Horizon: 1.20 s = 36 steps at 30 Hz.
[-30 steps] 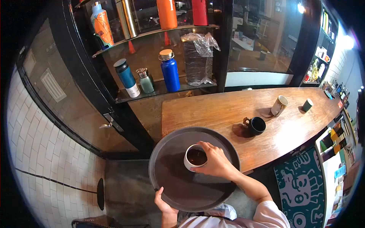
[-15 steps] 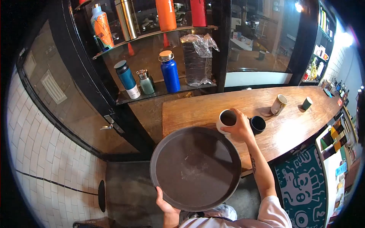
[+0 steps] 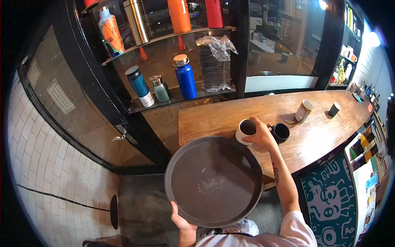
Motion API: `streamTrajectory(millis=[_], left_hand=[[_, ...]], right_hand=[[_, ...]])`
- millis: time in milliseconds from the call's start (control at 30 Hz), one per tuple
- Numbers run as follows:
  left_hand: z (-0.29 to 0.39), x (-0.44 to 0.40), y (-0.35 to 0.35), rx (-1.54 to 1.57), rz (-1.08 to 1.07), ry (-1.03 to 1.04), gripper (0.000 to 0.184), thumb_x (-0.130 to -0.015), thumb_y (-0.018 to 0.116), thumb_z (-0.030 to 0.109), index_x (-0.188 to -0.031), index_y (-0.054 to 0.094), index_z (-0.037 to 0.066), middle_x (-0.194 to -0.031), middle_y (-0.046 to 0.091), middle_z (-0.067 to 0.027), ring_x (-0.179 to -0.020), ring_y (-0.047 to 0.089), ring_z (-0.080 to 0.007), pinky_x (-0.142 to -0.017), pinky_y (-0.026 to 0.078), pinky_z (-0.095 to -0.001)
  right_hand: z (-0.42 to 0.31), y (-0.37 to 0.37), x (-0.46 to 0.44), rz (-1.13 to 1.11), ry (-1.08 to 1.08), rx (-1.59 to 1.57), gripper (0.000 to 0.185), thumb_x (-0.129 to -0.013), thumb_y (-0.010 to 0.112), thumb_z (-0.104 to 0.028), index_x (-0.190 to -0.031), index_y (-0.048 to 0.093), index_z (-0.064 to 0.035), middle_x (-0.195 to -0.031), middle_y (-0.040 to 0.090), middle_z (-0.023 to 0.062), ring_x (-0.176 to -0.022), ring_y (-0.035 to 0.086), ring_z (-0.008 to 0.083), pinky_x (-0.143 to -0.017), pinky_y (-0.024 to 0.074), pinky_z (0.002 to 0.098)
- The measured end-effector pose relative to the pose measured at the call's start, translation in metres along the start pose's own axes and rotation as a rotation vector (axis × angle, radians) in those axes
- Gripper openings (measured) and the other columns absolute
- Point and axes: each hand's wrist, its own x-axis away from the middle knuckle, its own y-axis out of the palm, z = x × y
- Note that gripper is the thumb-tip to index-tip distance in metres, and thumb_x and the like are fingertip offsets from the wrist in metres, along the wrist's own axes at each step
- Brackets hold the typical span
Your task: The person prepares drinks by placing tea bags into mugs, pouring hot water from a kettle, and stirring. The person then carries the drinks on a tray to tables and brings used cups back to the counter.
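My left hand grips the lower left rim of a round dark tray, its thumb on top and its other fingers hidden below. Nothing stands on the tray, which shows pale smudges. Beyond the tray's upper right rim, my right hand is wrapped round a white cup with dark contents, at the wooden counter. Just right of that hand sits a black mug. Farther along the counter are a beige mug and a small dark green cup.
Shelves behind the counter hold several bottles, including a blue bottle, and a plastic-wrapped box. A door handle is at the left. A patterned teal panel stands below the counter at the right.
My right hand has carried the white cup from the tray up and right to the counter. My left hand still grips the tray's rim.
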Motion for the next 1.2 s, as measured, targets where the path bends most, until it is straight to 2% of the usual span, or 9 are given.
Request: streamTrajectory(millis=[100,133,300,400,533,800,933,1133,1200], left_hand=[[0.001,0.001,0.001,0.003,0.015,-0.012,0.062,-0.1,0.033,0.05,-0.14,0.043,0.004,-0.136,0.051,-0.0161,-0.12,0.05,-0.0354,-0.1,0.042,-0.0504],[0.002,0.002,0.003,0.006,0.033,-0.024,0.062,-0.1,0.032,0.051,-0.14,0.042,0.004,-0.136,0.05,-0.0162,-0.12,0.05,-0.0357,-0.1,0.041,-0.0505],[0.005,0.003,0.009,0.006,0.049,-0.012,0.063,-0.101,0.03,0.05,-0.143,0.038,0.004,-0.139,0.047,-0.0172,-0.12,0.05,-0.0369,-0.101,0.041,-0.0512],[0.006,0.003,0.012,0.008,0.045,0.024,0.062,-0.101,0.03,0.049,-0.142,0.039,0.004,-0.139,0.047,-0.0172,-0.12,0.05,-0.0365,-0.099,0.043,-0.0509],[0.007,0.005,0.026,-0.007,0.061,0.012,0.057,-0.1,0.033,0.044,-0.14,0.041,0.004,-0.137,0.049,-0.0161,-0.119,0.051,-0.0354,-0.097,0.044,-0.0502],[0.006,0.004,0.014,-0.054,0.094,0.014,0.058,-0.096,0.04,0.044,-0.138,0.045,0.004,-0.135,0.05,-0.015,-0.119,0.05,-0.034,-0.097,0.043,-0.0494],[0.004,0.004,0.017,-0.049,0.103,0.013,0.058,-0.096,0.041,0.044,-0.137,0.045,0.004,-0.135,0.051,-0.0148,-0.119,0.05,-0.0339,-0.098,0.042,-0.0492],[0.004,0.004,0.016,-0.06,0.085,0.018,0.058,-0.095,0.041,0.044,-0.137,0.046,0.003,-0.134,0.051,-0.0154,-0.118,0.05,-0.034,-0.097,0.042,-0.0491],[0.003,0.002,0.014,-0.055,0.09,0.011,0.058,-0.095,0.041,0.044,-0.137,0.046,0.003,-0.134,0.051,-0.0155,-0.118,0.051,-0.034,-0.097,0.042,-0.0492]], right_hand=[[0.005,0.0,0.003,0.031,-0.038,-0.001,0.098,-0.058,0.089,-0.034,-0.137,0.044,0.0025,-0.132,0.055,0.0227,-0.124,0.052,0.0345,-0.105,0.0409,0.0399],[-0.004,-0.009,0.006,-0.088,0.005,-0.044,0.094,-0.069,0.084,-0.03,-0.143,0.036,0.0024,-0.143,0.044,0.024,-0.136,0.038,0.0348,-0.112,0.033,0.0412],[0.005,-0.007,0.026,0.029,-0.046,-0.068,0.087,-0.073,0.082,-0.031,-0.139,0.039,0.0051,-0.135,0.049,0.0259,-0.128,0.046,0.037,-0.107,0.0379,0.0421],[0.017,0.004,0.051,0.526,-0.211,0.011,0.056,-0.082,0.076,-0.021,-0.125,0.051,0.0055,-0.092,0.061,0.0183,-0.085,0.061,0.0274,-0.076,0.0496,0.0358],[0.018,0.01,0.078,0.45,0.064,-0.262,0.044,-0.09,0.062,-0.008,-0.13,0.049,0.0051,-0.067,0.058,0.0046,-0.062,0.052,0.0072,-0.057,0.0413,0.0234],[0.057,0.021,0.048,0.127,0.223,-0.628,0.072,-0.095,0.045,-0.002,-0.152,0.001,0.0027,-0.071,0.062,0.005,-0.063,0.053,0.0079,-0.059,0.0414,0.0209],[0.048,0.015,0.044,0.064,0.318,-0.602,0.074,-0.094,0.044,0.0,-0.152,-0.002,0.0025,-0.07,0.063,0.0055,-0.061,0.053,0.0081,-0.057,0.0418,0.021],[0.056,0.023,0.042,0.085,0.298,-0.504,0.076,-0.09,0.046,-0.004,-0.149,0.0,0.0091,-0.072,0.067,0.0122,-0.071,0.067,0.0191,-0.074,0.051,0.0291],[0.054,0.022,0.044,0.089,0.323,-0.587,0.078,-0.095,0.05,-0.005,-0.152,-0.003,0.0017,-0.069,0.064,0.0051,-0.057,0.052,0.0075,-0.054,0.0424,0.0221]])
